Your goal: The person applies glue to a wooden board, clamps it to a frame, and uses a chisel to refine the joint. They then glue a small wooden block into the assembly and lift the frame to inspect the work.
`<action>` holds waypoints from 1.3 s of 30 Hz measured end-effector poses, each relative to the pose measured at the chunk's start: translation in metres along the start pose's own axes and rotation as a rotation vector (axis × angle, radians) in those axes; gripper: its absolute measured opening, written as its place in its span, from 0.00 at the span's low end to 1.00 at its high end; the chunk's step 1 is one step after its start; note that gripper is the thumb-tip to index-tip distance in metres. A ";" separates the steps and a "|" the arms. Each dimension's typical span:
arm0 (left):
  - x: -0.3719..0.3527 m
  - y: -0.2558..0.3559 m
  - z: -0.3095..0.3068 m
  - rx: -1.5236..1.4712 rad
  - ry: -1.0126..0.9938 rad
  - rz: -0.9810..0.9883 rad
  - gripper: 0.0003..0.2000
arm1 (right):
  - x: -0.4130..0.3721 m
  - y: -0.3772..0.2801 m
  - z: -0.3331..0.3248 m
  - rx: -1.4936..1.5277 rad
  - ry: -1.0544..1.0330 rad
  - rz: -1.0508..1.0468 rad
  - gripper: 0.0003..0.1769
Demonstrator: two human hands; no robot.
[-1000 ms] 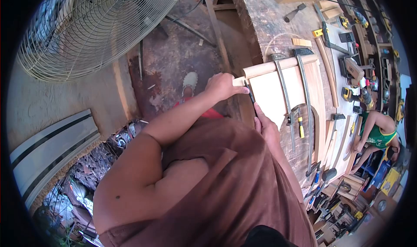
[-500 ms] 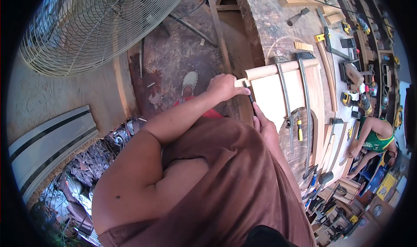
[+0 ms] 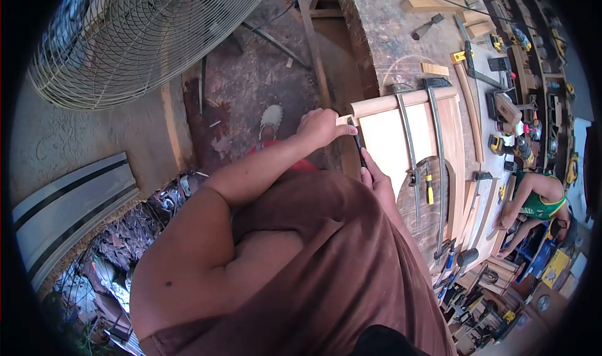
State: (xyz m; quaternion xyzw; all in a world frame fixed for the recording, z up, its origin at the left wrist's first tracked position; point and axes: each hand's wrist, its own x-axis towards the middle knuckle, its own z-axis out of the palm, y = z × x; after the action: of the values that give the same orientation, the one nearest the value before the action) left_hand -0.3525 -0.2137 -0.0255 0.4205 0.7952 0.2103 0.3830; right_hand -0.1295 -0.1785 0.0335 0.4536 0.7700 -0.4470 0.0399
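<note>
Workbench (image 3: 392,36); dark tool (image 3: 357,141) inside right grip (image 3: 378,179), beside panel (image 3: 384,135); left grip (image 3: 318,128) round wooden end (image 3: 343,120)

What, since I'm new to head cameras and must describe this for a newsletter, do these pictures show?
No machine is working here: these are a person's bare hands. Every picture comes from one camera worn on that person's head, looking forward and down, so their brown shirt fills the lower middle. The wide lens bends the edges. On the bench lies a pale wooden panel, with two long metal clamps across it. The right hand holds a slim dark tool against the panel's edge; the left hand is at its corner, thumb near the tool's tip.
</note>
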 end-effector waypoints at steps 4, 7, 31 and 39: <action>-0.003 0.003 -0.005 -0.006 -0.019 -0.019 0.38 | -0.001 -0.007 -0.005 -0.212 0.039 -0.083 0.26; -0.004 0.002 -0.004 -0.029 -0.014 -0.025 0.37 | -0.002 -0.004 -0.003 -0.138 0.047 -0.073 0.26; 0.001 -0.004 0.000 -0.042 0.002 -0.006 0.39 | 0.004 -0.019 -0.017 -0.233 0.010 -0.051 0.25; 0.001 -0.002 0.001 -0.026 -0.003 -0.012 0.39 | 0.007 -0.012 -0.012 -0.195 0.015 -0.076 0.26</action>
State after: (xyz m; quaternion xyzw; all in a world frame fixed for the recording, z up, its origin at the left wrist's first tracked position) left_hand -0.3534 -0.2142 -0.0280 0.4110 0.7943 0.2175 0.3909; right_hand -0.1382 -0.1674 0.0456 0.4214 0.8267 -0.3678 0.0612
